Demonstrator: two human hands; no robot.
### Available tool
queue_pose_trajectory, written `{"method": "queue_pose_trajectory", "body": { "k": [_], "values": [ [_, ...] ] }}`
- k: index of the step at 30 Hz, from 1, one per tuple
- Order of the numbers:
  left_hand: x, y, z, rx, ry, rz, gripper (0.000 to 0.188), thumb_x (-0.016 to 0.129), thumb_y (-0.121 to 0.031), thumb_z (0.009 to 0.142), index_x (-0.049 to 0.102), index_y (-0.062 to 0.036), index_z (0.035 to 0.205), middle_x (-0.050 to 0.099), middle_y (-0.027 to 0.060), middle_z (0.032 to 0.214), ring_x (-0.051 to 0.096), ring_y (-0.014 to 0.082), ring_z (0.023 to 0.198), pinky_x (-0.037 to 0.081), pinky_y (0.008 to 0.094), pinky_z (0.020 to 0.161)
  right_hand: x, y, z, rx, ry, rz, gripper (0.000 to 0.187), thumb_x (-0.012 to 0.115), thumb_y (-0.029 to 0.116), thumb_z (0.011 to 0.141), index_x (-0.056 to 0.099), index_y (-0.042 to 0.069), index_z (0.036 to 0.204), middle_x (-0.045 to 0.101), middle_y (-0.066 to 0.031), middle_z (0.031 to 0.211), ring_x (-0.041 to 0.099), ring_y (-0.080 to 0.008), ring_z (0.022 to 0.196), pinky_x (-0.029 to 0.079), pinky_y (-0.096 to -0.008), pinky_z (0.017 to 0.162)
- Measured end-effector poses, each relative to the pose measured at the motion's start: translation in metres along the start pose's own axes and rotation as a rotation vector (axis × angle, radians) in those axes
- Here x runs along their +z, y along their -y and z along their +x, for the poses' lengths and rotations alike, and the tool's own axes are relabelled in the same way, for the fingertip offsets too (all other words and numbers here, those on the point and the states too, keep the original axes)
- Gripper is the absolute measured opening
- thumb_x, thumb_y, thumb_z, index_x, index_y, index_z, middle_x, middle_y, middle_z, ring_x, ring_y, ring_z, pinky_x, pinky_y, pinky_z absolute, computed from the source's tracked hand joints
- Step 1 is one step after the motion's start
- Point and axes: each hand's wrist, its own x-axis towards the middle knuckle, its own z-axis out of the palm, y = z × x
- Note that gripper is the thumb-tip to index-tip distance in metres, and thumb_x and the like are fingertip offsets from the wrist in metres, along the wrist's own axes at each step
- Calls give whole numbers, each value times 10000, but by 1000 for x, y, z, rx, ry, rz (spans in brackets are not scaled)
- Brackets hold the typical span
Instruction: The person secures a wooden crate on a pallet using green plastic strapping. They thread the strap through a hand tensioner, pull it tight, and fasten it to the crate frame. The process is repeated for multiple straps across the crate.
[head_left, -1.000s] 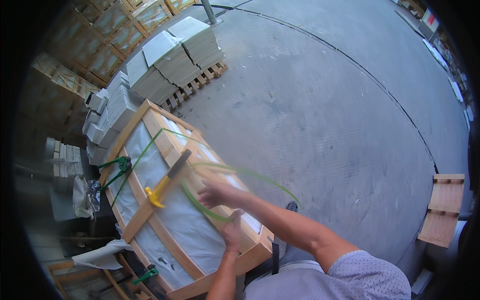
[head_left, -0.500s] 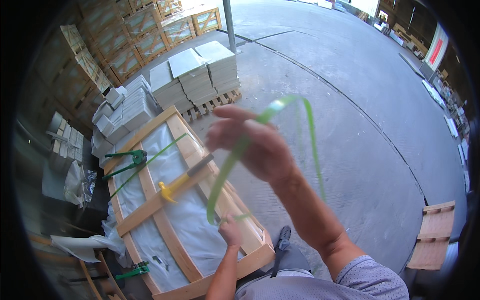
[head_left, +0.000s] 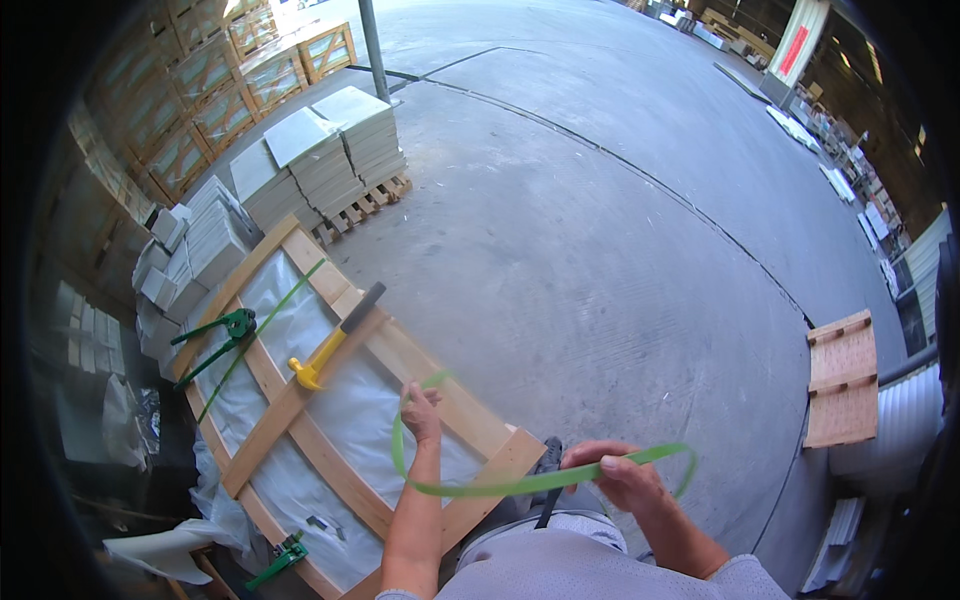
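The right hand has dropped to five o'clock, its fingers and those of the left hand gripping the green strap, bowed, not yet taut.

Crates upper left, slabs before them, and a broad grey floor sweeping away!
The slabs stand pale and tall on a pallet, a grey pole rising just beyond; nearer, white blocks crowd in close. Across the floor cuts a dark groove, and over on the right, there's a wooden panel with crosspieces! Far corner now: a white column carrying a red strip, small clutter blurring behind.
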Motion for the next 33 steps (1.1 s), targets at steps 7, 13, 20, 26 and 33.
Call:
{"method": "queue_pose_trajectory", "body": {
  "k": [7,13,20,26,33],
  "values": [
    [3,-23,-8,-165,-8,-259,365,394,-236,958,476,-35,1252,647,168,766,645,236,573,509,303,501,-50,-107,-79,322,-248,822,191,606,263,906,667,84,935,626,-96,997,597,-246,877,483,-422,810],
    [-5,-28,-14,-125,83,-219,342,383,-219,951,470,-21,1216,648,202,800,645,273,599,521,327,551,-104,-144,-110,299,-388,916,212,615,311,903,651,107,855,637,-74,972,605,-244,894,502,-414,773],
    [-9,1,-7,-62,63,-191,269,365,-225,952,458,-45,1129,641,183,784,650,263,595,521,316,514,-78,-55,-115,-87,-306,650,236,508,252,952,668,79,979,638,-102,1023,607,-277,922,517,-429,752],
    [1,9,-6,-84,21,-255,228,389,-216,931,443,-66,1094,637,188,801,660,275,612,523,314,478,-29,19,-97,-520,221,240,276,535,230,923,631,39,1098,603,-164,1104,594,-324,967,515,-467,816],
    [-5,8,-3,-299,-46,-527,239,428,-196,885,447,-84,1095,644,207,854,677,318,666,551,335,508,55,-48,-127,342,122,-192,494,610,342,852,602,-29,1178,593,-247,1136,570,-364,1080,426,-485,952]
  ]
}}
